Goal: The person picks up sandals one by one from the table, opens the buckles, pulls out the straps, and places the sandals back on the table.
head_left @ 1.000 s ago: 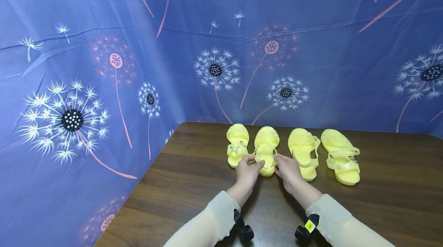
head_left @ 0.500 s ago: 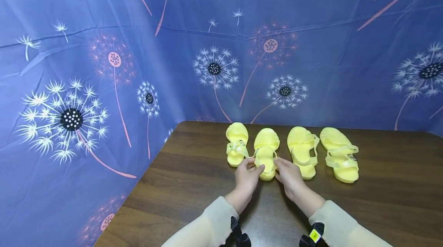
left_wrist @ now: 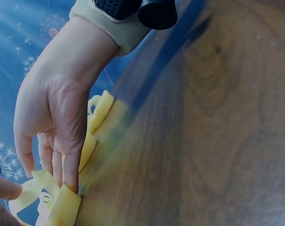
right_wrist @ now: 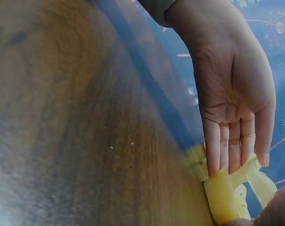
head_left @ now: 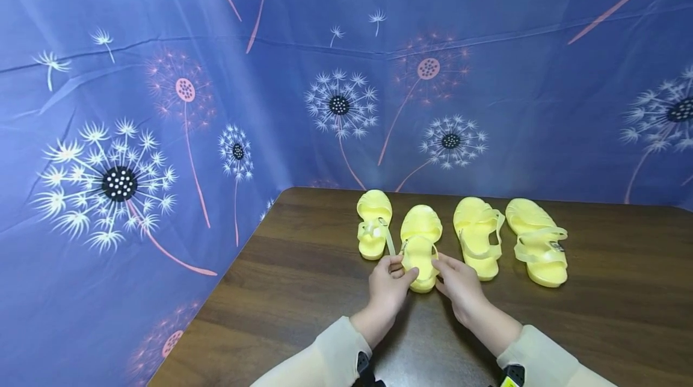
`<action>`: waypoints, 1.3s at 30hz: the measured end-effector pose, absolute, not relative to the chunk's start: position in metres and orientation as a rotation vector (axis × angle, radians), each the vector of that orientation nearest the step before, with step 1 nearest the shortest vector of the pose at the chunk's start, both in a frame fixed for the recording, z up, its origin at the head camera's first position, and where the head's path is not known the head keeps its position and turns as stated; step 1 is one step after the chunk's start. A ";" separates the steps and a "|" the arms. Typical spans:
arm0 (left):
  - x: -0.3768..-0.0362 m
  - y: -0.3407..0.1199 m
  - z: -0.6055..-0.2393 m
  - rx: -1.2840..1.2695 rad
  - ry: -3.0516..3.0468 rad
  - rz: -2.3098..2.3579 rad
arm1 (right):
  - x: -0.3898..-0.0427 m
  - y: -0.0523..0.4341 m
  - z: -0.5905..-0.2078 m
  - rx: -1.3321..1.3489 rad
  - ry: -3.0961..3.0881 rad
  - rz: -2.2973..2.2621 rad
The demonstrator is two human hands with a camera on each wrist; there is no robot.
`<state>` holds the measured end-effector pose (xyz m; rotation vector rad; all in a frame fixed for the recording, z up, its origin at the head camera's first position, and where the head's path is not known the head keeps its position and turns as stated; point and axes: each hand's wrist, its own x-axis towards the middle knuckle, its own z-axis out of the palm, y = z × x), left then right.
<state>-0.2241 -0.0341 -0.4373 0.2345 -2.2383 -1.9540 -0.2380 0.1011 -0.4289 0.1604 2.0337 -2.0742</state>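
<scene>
The left hand (head_left: pixel 388 283) and right hand (head_left: pixel 458 281) meet at the near end of the second sandal from the left (head_left: pixel 420 242). It lies on the wooden table (head_left: pixel 303 291), slightly nearer the person than its neighbours. Each hand pinches the heel strap (head_left: pixel 419 241) from its own side between thumb and fingers; the left wrist view shows the left fingers (left_wrist: pixel 62 165) lying fairly straight along the strap, and the right wrist view shows the same for the right fingers (right_wrist: pixel 229 150).

The soft strap could likely slip from such a light pinch, or a pull could drag the sandal against the leftmost sandal (head_left: pixel 373 224) just beside it.

Counted: 4 yellow sandals in 1 row, including 2 larger ones (head_left: pixel 479 233) (head_left: pixel 538 242) at the right, and 2 hands. A blue dandelion-print cloth (head_left: pixel 162 104) hangs behind and to the left.
</scene>
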 end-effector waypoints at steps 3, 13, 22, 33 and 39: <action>-0.220 -0.034 -0.437 0.223 -2.229 -1.971 | -0.235 0.102 -0.429 0.149 2.029 -2.067; -0.209 -0.035 -0.437 0.206 -2.215 -2.028 | -0.224 0.102 -0.431 0.119 2.067 -2.038; -0.201 -0.034 -0.435 0.212 -2.239 -2.040 | -0.217 0.102 -0.433 0.153 2.096 -2.040; -0.194 -0.033 -0.435 0.173 -2.299 -1.961 | -0.209 0.107 -0.434 0.144 2.116 -2.007; -0.192 -0.035 -0.436 0.162 -2.328 -1.970 | -0.207 0.109 -0.434 0.124 2.103 -2.006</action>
